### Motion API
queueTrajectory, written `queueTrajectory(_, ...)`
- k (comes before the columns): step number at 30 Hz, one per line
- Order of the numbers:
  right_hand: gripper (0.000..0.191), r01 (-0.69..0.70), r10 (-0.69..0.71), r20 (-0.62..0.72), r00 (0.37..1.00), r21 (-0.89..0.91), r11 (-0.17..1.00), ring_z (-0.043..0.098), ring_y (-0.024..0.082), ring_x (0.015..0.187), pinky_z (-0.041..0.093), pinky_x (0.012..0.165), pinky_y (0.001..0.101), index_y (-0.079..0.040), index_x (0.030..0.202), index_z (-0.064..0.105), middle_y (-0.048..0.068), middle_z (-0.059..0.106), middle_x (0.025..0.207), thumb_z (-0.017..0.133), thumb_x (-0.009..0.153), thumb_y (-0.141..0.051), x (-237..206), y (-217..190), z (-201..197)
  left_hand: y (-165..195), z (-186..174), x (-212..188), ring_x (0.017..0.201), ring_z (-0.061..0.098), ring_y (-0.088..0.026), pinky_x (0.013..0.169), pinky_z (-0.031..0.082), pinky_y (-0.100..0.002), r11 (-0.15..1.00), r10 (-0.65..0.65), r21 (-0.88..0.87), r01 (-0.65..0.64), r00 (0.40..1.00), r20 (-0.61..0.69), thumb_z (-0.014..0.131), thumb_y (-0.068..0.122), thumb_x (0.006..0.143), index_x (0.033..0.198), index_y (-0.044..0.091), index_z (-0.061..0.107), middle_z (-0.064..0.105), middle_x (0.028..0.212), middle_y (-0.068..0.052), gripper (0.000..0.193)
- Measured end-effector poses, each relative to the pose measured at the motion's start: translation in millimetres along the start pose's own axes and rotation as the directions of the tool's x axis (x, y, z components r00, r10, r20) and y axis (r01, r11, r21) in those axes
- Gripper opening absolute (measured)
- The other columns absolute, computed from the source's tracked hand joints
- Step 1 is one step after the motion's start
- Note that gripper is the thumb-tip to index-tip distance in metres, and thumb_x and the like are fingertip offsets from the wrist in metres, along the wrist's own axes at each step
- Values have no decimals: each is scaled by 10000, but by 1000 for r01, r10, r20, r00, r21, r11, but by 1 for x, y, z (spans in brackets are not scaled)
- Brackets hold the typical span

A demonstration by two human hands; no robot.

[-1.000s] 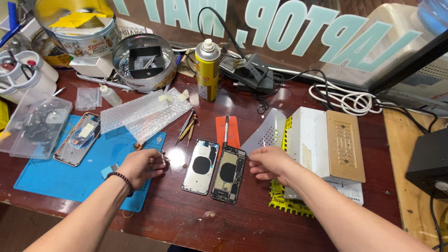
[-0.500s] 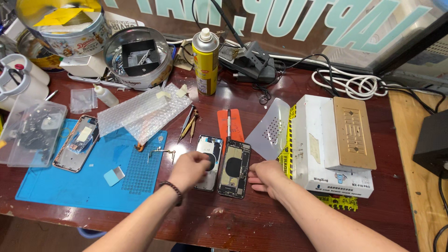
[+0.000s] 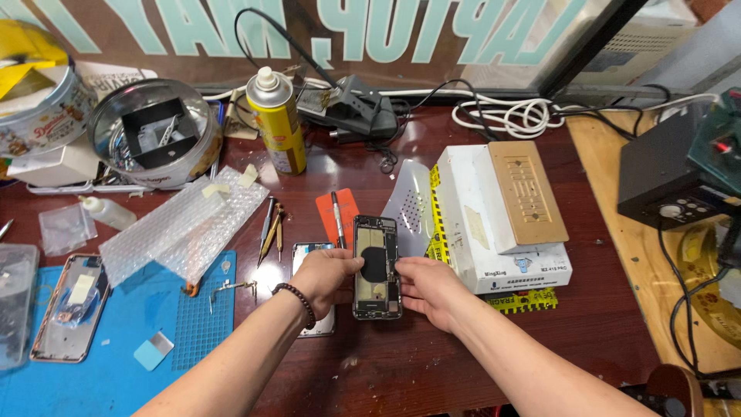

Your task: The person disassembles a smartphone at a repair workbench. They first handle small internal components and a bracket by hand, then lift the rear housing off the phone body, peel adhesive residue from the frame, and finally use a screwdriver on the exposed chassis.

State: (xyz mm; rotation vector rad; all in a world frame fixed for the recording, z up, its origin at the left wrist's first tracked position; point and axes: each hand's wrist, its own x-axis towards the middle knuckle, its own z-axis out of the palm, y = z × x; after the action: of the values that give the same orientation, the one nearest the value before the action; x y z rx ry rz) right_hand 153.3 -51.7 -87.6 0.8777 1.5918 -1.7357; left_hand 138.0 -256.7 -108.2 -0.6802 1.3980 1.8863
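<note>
I have both hands on the opened phone [image 3: 377,266], which lies flat on the dark red table [image 3: 494,355] just in front of the white box [image 3: 494,224]. My left hand [image 3: 328,276] closes its fingers on the left edge of the phone, and my right hand [image 3: 428,287] pinches the right edge near the middle, so the phone is clamped between the two. For this step I think the hold should stay on the frame edges only, because the inner parts and the round black coil look delicate, and the frame should remain level on the table. Under my left hand a second phone back [image 3: 312,289] lies partly hidden. The white box is long and flat, with a gold plate with slots [image 3: 529,193] on top and a dark label on its front side; a yellow striped sheet [image 3: 525,301] shows from below it. Behind stands a yellow spray can [image 3: 276,120] with a white cap, a round metal tin [image 3: 154,143] to its left. Along the back wall runs a brown sign with large pale green letters [image 3: 370,31].
</note>
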Motion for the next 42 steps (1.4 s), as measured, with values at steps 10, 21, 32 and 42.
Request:
queueTrajectory(10, 270, 437, -440, 25, 898, 78, 896, 665, 146, 889, 574, 765, 357, -23, 1198, 704, 58, 723, 1024, 608, 972, -135, -101, -86, -97, 84, 96, -43, 858, 676, -159, 758, 566, -345, 987, 163, -65, -149, 888, 429, 669, 158, 939, 1064, 78, 724, 732, 981, -18, 158)
queueTrajectory(21, 275, 458, -470, 54, 881, 145, 877, 671, 133, 917, 544, 789, 335, -52, 1214, 697, 41, 734, 1055, 613, 971, -150, -88, -131, -209, 91, 219, -11, 928, 645, -142, 834, 528, -349, 988, 148, -112, -110, 886, 440, 614, 206, 991, 1090, 127, 671, 704, 1008, 15, 139)
queueTrajectory(32, 292, 469, -487, 302, 819, 137, 873, 680, 131, 938, 556, 811, 338, -35, 1206, 699, 44, 739, 1060, 659, 938, -144, -61, -162, -260, 75, 263, -4, 822, 653, -149, 766, 567, -368, 950, 288, -188, -251, 935, 208, 648, 149, 958, 984, 87, 684, 689, 910, -14, 76)
queueTrajectory(42, 242, 532, -525, 343, 779, 83, 843, 661, 122, 862, 544, 718, 332, -33, 1147, 701, 35, 727, 979, 651, 953, -169, -64, -167, -253, 78, 280, -4, 772, 635, -128, 730, 558, -338, 893, 440, -129, -432, 897, 44, 691, 78, 887, 887, 83, 668, 685, 846, -19, 23)
